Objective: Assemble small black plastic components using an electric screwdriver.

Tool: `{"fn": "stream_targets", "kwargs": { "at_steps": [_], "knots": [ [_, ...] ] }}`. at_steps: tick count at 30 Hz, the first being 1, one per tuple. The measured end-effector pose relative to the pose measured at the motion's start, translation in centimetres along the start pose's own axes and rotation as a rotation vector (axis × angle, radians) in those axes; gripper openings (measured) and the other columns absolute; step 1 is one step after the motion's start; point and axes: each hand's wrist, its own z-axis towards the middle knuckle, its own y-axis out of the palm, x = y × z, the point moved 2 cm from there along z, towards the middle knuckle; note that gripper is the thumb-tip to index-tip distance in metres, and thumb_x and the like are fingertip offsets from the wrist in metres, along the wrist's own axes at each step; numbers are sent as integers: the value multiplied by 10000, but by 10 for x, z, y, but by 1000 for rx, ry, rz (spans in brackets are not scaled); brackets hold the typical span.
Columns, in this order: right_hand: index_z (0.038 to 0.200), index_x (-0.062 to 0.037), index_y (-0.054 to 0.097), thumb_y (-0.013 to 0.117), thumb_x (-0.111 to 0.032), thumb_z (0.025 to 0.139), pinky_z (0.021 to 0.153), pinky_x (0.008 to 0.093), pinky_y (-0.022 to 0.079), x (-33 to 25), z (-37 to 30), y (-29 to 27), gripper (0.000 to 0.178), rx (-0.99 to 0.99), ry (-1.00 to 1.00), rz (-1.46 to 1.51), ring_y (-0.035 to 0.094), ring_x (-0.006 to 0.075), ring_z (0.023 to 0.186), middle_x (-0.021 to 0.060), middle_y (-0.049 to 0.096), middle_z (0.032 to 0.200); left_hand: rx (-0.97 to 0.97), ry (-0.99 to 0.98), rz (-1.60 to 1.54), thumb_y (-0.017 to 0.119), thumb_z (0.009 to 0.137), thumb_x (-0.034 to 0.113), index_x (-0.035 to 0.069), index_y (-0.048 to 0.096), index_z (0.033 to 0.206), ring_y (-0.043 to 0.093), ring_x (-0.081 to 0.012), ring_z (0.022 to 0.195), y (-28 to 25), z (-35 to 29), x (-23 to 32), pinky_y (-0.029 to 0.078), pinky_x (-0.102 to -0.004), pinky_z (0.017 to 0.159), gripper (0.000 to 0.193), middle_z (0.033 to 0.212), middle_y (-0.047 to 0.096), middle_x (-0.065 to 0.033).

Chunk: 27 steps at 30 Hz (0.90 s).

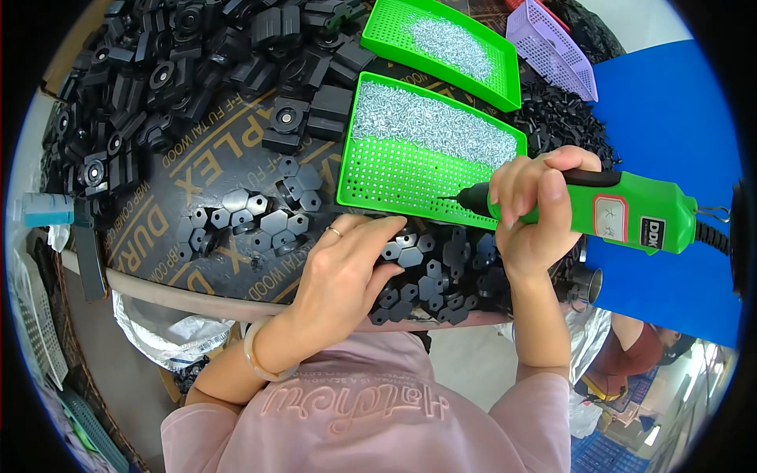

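Observation:
My right hand (536,205) is wrapped round a green electric screwdriver (631,206) with a black nose. Its thin bit points left, over the near edge of a green perforated tray (394,169). A heap of small silvery screws (434,122) covers the tray's far part. My left hand (347,264), palm down at the table's front, has its fingers and thumb curled together; what they hold, if anything, is mostly hidden beneath them. Black hexagonal plates with holes lie on both sides of it, one cluster (276,223) to the left and another (430,288) to the right.
Black moulded housings (288,118) are piled across the back left. Another green tray (378,31) of screws stands behind the first, with a lilac basket (552,47) and small black parts (564,118) at the right. A blue surface (670,118) lies beyond. Another person's arm (627,335) shows lower right.

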Motion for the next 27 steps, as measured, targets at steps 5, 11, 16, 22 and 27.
{"fn": "stream_targets", "kwargs": {
  "at_steps": [5,11,16,22,27],
  "knots": [
    [1027,-19,419,588,-106,909,454,289,402,-1,1,-4,224,79,46,64,411,113,420,41,465,564,48,41,40,774,638,-15,-12,621,1087,603,-345,949,1,0,-2,497,-399,809,475,1033,648,-166],
    [1032,-18,423,600,-118,907,453,293,402,1,1,-1,239,82,20,67,409,112,418,37,458,558,50,24,28,775,641,-11,-16,620,1078,600,-350,955,0,0,-1,495,-399,808,464,1028,646,-169],
    [1038,-24,423,590,-126,911,460,298,403,-4,2,-2,234,76,17,44,404,117,419,35,454,564,63,0,17,773,645,-10,-21,618,1086,592,-354,964,2,-1,-2,488,-405,823,468,1024,643,-172],
    [1079,-79,426,587,-268,942,454,298,373,-42,4,12,283,-19,75,169,422,136,450,18,457,588,60,24,21,770,643,-9,-26,619,1091,584,-352,972,-1,-2,-6,482,-408,837,474,1024,642,-174],
    [1079,-122,406,616,-343,931,502,285,396,-66,-14,43,339,-237,100,190,449,111,484,-9,491,628,41,33,7,754,633,-31,-22,620,1095,583,-352,974,-1,1,-2,483,-410,846,481,1030,640,-171]
  ]
}}
